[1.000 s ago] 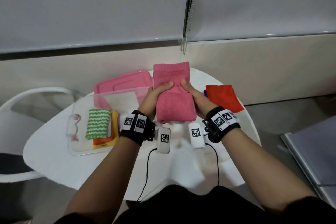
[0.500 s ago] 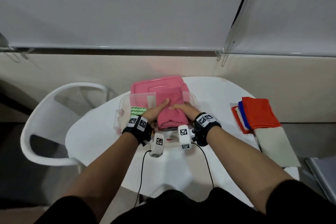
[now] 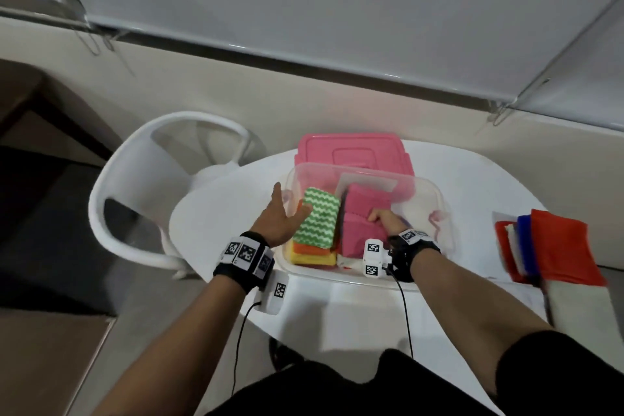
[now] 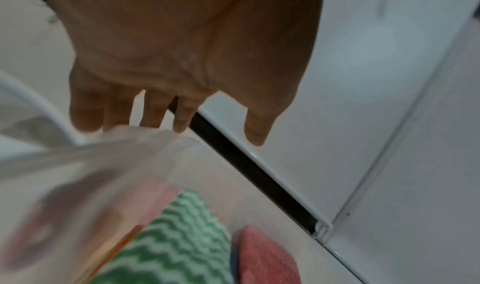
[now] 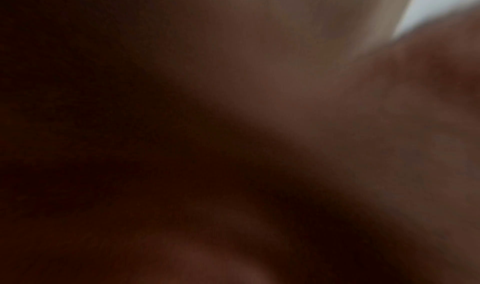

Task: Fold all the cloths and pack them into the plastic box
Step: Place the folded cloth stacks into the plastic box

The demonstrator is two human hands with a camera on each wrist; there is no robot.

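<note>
A clear plastic box (image 3: 437,196) sits on the round white table (image 3: 337,314). In its left half lies a folded green zigzag cloth (image 3: 319,218) (image 4: 176,237) on orange (image 3: 309,250) and yellow (image 3: 314,260) cloths. The folded pink cloth (image 3: 366,203) (image 4: 265,253) fills the right half. My right hand (image 3: 383,221) is inside the box and grips the pink cloth, thumb on top and fingers hidden. My left hand (image 3: 287,213) (image 4: 179,122) hovers open over the box's left rim and holds nothing. The right wrist view is dark and blurred.
The pink lid (image 3: 351,152) lies just behind the box. On the table's right side is a pile of loose cloths: red (image 3: 567,246), blue (image 3: 525,240) and a pale one (image 3: 580,307). A white chair (image 3: 141,186) stands left of the table.
Both hands carried the folded pink cloth into the box's right half. My left hand has let go and lifted away to the left. My right hand stays on the cloth.
</note>
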